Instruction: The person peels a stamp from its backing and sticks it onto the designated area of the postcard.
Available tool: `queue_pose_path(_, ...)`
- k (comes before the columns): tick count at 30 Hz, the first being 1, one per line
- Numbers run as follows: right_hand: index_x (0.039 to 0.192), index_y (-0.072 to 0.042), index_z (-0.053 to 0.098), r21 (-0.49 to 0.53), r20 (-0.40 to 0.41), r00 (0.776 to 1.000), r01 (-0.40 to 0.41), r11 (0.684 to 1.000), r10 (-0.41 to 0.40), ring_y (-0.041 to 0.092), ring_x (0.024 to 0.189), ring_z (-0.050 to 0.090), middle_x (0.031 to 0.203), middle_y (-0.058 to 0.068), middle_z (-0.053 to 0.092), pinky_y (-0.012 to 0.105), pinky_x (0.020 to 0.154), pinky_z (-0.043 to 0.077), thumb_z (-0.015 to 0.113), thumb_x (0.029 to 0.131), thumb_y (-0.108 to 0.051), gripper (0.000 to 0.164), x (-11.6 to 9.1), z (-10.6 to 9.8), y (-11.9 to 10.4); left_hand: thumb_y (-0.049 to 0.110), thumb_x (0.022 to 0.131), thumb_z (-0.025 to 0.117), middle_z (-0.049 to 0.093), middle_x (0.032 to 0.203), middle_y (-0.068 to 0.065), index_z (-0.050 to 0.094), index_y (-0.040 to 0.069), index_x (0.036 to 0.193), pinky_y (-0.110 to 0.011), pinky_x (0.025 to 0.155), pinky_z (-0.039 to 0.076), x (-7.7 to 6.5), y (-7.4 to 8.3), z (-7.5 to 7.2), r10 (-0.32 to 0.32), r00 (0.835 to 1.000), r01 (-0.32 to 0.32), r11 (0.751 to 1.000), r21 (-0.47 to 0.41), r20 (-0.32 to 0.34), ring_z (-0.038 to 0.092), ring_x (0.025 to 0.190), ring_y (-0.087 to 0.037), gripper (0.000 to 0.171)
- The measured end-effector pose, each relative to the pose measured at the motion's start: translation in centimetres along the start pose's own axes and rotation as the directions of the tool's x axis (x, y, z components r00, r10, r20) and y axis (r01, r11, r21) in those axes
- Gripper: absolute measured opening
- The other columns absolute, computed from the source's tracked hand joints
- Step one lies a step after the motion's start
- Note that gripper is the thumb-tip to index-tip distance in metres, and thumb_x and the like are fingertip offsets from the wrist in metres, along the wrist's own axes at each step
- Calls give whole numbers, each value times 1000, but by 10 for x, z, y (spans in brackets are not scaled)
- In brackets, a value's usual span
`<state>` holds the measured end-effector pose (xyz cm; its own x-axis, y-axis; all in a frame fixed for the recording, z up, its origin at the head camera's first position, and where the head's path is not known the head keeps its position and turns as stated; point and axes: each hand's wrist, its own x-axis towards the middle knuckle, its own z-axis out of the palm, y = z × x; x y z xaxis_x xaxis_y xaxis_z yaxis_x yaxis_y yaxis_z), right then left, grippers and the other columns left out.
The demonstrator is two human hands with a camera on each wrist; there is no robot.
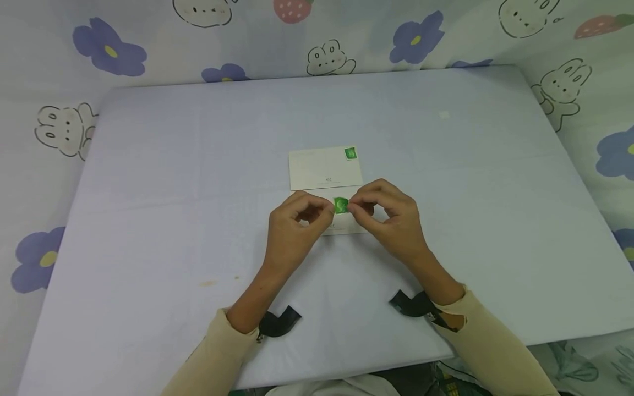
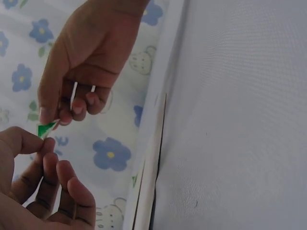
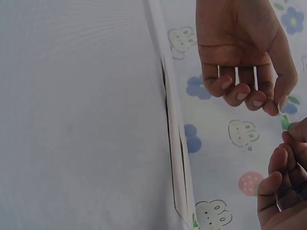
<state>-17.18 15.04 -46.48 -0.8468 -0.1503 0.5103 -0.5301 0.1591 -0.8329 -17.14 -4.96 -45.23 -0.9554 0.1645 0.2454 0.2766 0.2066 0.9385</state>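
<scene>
A small green stamp (image 1: 340, 205) is held up between both hands, above the nearer white envelope (image 1: 346, 224). My left hand (image 1: 294, 228) pinches its left edge with thumb and index finger. At the right edge, the thumb and index finger of my right hand (image 1: 393, 220) pinch it too. From the left wrist view, the stamp (image 2: 45, 129) looks tilted between the fingertips, with other fingers loosely curled. Just beyond lies a second white envelope (image 1: 322, 168), bearing a green stamp (image 1: 350, 153) in its upper right corner. My hands hide part of the nearer envelope.
Pale cloth covers the table (image 1: 173, 165). Black bands (image 1: 279, 323) sit at both wrists, below light sleeves. Patterned cloth (image 1: 366, 33) with flowers and rabbits hangs behind the far edge. A yellowish mark (image 1: 208, 283) shows on the cover, front left.
</scene>
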Motion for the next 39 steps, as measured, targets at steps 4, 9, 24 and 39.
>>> queue_pose_path(4,89,4,73,-13,-30,1000,-1,1000,0,17,76,53,92,12,64,24,67,46,73,80,18,17,0,0,0,14,93,72,64,87,4,77,9,92,-26,67,50,1,-3,0,29,999,-29,999,14,13,59,76,-12,6)
queue_pose_path(9,87,8,71,-7,-61,998,18,1000,-18,16,74,53,89,15,63,23,65,45,70,80,21,14,4,1,-13,15,92,73,65,87,5,77,11,93,-29,65,50,3,-7,-1,88,996,-89,994,70,9,58,76,-11,6)
queue_pose_path(24,89,6,73,-33,-89,995,-38,999,35,17,74,53,91,11,64,22,66,47,72,84,11,7,3,-3,0,10,91,72,64,89,3,77,11,96,-32,65,50,8,-12,-10,149,989,-149,980,135,8,58,77,-10,7)
queue_pose_path(39,90,7,73,-38,-103,994,-48,998,44,18,74,55,92,10,65,23,65,47,72,86,8,4,3,-9,7,10,90,73,65,96,5,77,15,99,-37,74,47,14,-16,-20,144,989,-149,978,143,40,59,82,-16,11)
